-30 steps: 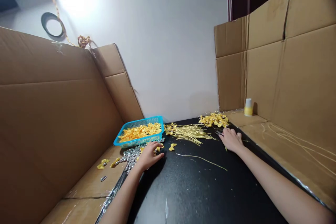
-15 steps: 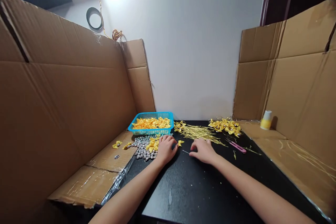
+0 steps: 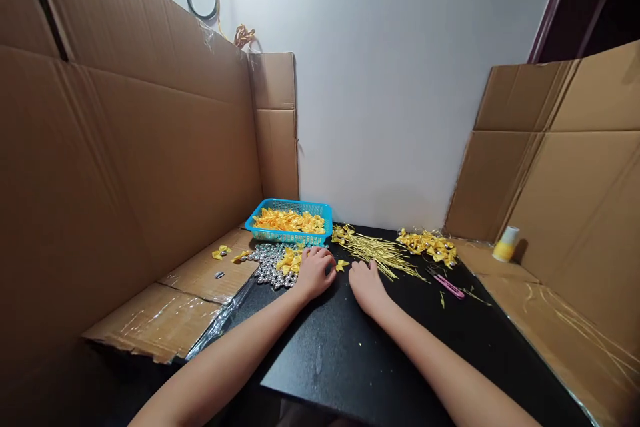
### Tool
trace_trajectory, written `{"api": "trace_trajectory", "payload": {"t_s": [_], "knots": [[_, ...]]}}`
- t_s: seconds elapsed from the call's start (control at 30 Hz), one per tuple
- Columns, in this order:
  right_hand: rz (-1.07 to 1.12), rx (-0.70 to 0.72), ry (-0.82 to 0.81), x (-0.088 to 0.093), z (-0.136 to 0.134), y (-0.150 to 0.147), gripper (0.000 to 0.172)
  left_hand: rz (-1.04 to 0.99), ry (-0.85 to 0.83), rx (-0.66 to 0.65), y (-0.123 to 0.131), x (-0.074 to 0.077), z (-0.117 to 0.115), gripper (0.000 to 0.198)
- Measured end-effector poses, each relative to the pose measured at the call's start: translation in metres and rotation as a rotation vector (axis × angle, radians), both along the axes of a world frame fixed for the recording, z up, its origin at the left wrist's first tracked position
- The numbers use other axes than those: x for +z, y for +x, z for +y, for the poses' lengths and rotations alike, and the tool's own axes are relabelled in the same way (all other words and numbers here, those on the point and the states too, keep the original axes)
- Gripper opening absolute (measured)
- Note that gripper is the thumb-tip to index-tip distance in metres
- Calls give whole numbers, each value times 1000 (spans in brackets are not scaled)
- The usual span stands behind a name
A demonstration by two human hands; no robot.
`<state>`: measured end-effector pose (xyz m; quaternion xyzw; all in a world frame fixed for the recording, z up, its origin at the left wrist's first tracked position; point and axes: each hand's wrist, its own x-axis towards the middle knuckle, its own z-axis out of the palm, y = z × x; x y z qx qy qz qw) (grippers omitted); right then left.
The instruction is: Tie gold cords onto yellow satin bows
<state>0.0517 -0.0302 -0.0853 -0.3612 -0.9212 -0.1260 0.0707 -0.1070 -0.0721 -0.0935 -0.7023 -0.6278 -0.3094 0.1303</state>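
My left hand (image 3: 316,271) rests on the black table (image 3: 320,353) with its fingers curled down, right beside silver beads (image 3: 270,270) and a few yellow ribbon bows (image 3: 289,261). What its fingertips hold, if anything, is hidden. A single yellow bow (image 3: 342,265) lies between the two hands. My right hand (image 3: 367,285) is closed low over the tabletop, fingers bent together and pointing away from me; its grip is hidden too. Just beyond it lies a bundle of thin gold strands (image 3: 383,253).
A blue basket (image 3: 287,238) full of yellow bows stands at the back left. Bows with beads (image 3: 430,245) are heaped at the back right, near pink-handled thread snips (image 3: 449,285). A thread spool (image 3: 507,245) stands on cardboard. Cardboard walls (image 3: 165,147) rise on both sides.
My right hand has moved slightly left and its fingers have closed. The thin needle-like piece beside it no longer shows. My left hand stays by the beads; the camera view has shifted.
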Motion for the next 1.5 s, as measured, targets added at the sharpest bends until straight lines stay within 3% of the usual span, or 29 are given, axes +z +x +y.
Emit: {"api": "trace_trajectory", "payload": {"t_s": [0.47, 0.93, 1.5], "knots": [[71, -13, 34, -10, 6, 14, 25, 33, -113, -249, 0, -1, 0, 13], [15, 93, 62, -10, 13, 14, 26, 17, -123, -254, -3, -4, 3, 13], [43, 72, 107, -19, 15, 15, 25, 35, -135, -313, -1, -2, 1, 12]]}}
